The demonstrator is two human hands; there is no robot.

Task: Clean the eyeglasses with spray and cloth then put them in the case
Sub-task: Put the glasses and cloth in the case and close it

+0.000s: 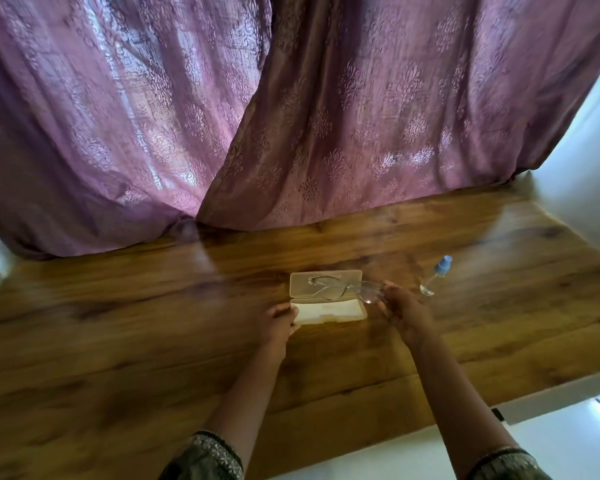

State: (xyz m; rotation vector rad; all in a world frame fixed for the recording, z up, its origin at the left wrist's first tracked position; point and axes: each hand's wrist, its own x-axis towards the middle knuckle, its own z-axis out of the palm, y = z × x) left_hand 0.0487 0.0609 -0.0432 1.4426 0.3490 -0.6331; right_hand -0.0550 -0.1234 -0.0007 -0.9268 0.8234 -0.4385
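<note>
A pale translucent eyeglass case (326, 282) lies open on the wooden table, its lid tipped back toward the curtain. A white cloth (326, 311) lies in its near half. Clear-framed eyeglasses (347, 291) hang over the case, one end above the lid. My right hand (404, 311) pinches their right end just past the case's right edge. Against the case's front left corner rests my left hand (279, 322), holding it. A small clear spray bottle (434, 276) with a blue cap stands to the right of my right hand.
A purple patterned curtain (291, 116) hangs along the back of the wooden table (153, 341). White walls (582, 161) close in on both sides. The table's front right edge (499, 407) drops to a white surface.
</note>
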